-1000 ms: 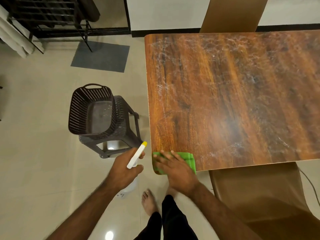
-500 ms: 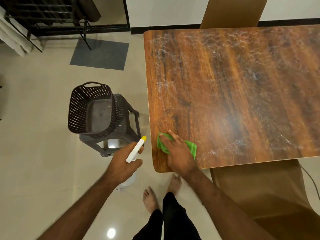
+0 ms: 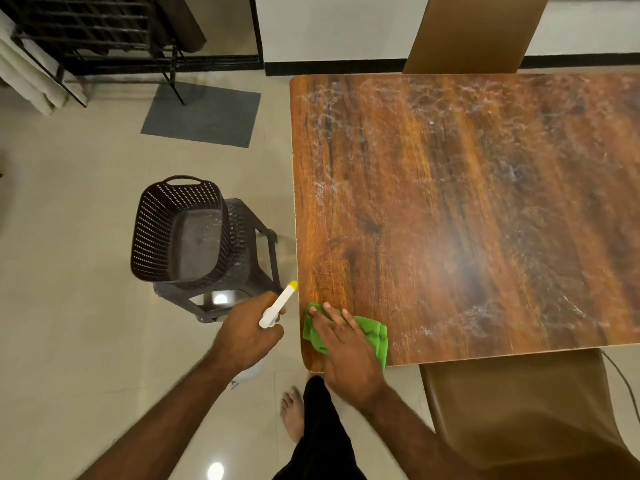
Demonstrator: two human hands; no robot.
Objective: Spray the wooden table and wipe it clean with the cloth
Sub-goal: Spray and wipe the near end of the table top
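Note:
The wooden table (image 3: 467,209) fills the right of the view, with whitish spray streaks across its far and right parts. A green cloth (image 3: 372,336) lies on its near left corner. My right hand (image 3: 343,344) presses flat on the cloth with straight fingers. Just left of the table's edge, my left hand (image 3: 247,336) grips a white spray bottle (image 3: 278,304) with a yellow nozzle tip; most of the bottle's body is hidden below the hand.
A dark perforated basket (image 3: 176,230) sits tilted on a dark plastic stool (image 3: 242,282) left of the table. Brown chairs stand at the near side (image 3: 519,410) and far side (image 3: 474,32). A grey mat (image 3: 202,114) and black rack (image 3: 90,32) lie far left.
My right hand slid the cloth away from the near edge, then back toward the near left corner. My left hand and the bottle stayed about where they were.

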